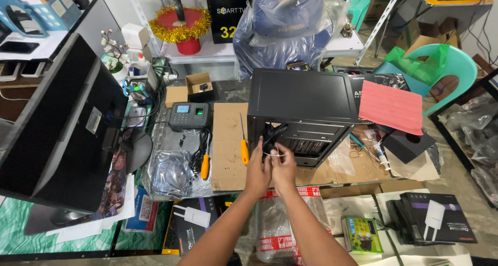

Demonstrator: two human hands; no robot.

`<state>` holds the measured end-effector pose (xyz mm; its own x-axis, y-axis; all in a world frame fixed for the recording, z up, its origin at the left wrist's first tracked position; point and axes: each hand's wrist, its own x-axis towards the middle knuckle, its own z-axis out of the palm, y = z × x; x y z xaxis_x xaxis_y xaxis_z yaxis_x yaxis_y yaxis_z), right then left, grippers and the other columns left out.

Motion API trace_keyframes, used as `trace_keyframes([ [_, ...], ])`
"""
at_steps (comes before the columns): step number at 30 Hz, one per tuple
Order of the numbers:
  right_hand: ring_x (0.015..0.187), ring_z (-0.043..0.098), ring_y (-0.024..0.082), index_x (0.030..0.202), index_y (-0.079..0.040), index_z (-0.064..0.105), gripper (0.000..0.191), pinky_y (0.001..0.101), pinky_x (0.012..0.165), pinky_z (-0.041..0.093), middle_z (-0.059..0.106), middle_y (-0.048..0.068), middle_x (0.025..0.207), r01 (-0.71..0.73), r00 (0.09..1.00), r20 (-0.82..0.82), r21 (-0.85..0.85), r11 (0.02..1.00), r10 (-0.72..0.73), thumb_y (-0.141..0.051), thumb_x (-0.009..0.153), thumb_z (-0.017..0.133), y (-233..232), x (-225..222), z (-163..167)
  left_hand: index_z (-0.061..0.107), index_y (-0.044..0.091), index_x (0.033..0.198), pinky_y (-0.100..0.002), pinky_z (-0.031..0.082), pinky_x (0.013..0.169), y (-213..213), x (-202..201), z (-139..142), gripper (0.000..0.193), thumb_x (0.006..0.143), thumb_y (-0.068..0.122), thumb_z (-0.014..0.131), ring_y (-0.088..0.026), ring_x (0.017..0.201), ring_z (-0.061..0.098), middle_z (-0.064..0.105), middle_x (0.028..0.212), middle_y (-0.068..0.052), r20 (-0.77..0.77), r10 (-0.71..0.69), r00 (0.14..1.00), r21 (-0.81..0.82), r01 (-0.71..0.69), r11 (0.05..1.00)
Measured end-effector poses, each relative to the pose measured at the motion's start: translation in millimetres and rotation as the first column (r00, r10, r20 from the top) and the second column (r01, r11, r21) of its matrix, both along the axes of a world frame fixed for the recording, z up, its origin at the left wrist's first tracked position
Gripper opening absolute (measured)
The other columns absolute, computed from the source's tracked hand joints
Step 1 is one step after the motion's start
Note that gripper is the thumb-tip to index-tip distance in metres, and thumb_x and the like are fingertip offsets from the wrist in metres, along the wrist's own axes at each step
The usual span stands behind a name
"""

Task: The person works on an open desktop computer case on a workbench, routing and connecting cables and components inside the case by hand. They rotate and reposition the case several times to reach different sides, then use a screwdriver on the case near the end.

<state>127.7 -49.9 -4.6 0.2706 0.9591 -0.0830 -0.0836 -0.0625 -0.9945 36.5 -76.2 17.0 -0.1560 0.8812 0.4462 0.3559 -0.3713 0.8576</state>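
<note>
Cluttered cardboard-covered workbench [228, 136] lying under you, your left hand [258, 168] and right hand [284, 166] pinching a thin white tie [276, 153], its ends hard to make out, black cable bundle [274, 134] running up into the open black computer case [303, 115], yellow-handled screwdriver [243, 141] pointing away from you.

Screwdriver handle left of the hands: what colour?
Orange handle on the screwdriver, clearest in the head view.

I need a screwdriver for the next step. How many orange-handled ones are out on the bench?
2. One orange-handled screwdriver lies on the cardboard sheet, just left of the left hand. The second screwdriver lies further left, beside a black cable. Others may be hidden under the clutter.
</note>
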Motion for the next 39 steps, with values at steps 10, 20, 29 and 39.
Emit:
trace_keyframes([
  [10, 0.096, 0.064, 0.009, 0.121, -0.002, 0.072, 0.031, 0.0246, 0.085, 0.053, 0.073, 0.004, 0.11, -0.044, 0.995, -0.087, -0.04, 0.998, 0.04, -0.02, 0.096, 0.071, 2, 9, 7, 0.03, 0.0, 0.152, -0.056, 0.038, 0.098, 16, 8, -9, 0.069, 0.092, 0.009, 0.061, -0.048, 0.12, 0.048, 0.046, 0.128, -0.027, -0.181, 0.05, 0.982, -0.086, -0.066, 0.994],
  [20, 0.084, 0.069, 0.009, 0.11, -0.001, 0.075, 0.024, 0.0245, 0.078, 0.056, 0.076, 0.006, 0.096, -0.095, 0.993, -0.059, 0.063, 0.994, 0.099, -0.019, 0.094, 0.072, 10, 29, 10, 0.033, -0.004, 0.147, -0.058, 0.034, 0.095, 32, 19, -30, 0.068, 0.084, 0.004, 0.059, -0.047, 0.121, 0.044, 0.045, 0.128, -0.028, -0.26, 0.157, 0.953, -0.111, -0.191, 0.975],
  [29, 0.069, 0.064, 0.009, 0.1, 0.001, 0.076, 0.022, 0.0272, 0.064, 0.055, 0.077, 0.005, 0.084, -0.011, 0.974, 0.225, 0.012, 1.0, 0.008, -0.019, 0.093, 0.076, 19, 28, 7, 0.032, -0.009, 0.142, -0.057, 0.037, 0.099, 46, 16, -51, 0.061, 0.094, 0.015, 0.061, -0.05, 0.118, 0.051, 0.053, 0.124, -0.033, -0.235, 0.104, 0.966, -0.078, -0.125, 0.989],
  [39, 0.081, 0.073, 0.007, 0.113, -0.006, 0.072, 0.022, 0.0271, 0.066, 0.061, 0.078, 0.002, 0.097, -0.266, 0.953, 0.138, -0.059, 0.962, 0.272, -0.015, 0.095, 0.063, 29, 50, 11, 0.015, -0.02, 0.144, -0.05, 0.03, 0.113, 49, -6, -47, 0.083, 0.101, 0.036, 0.058, -0.056, 0.138, 0.033, 0.031, 0.144, -0.046, -0.236, -0.182, 0.955, -0.229, 0.128, 0.965],
])
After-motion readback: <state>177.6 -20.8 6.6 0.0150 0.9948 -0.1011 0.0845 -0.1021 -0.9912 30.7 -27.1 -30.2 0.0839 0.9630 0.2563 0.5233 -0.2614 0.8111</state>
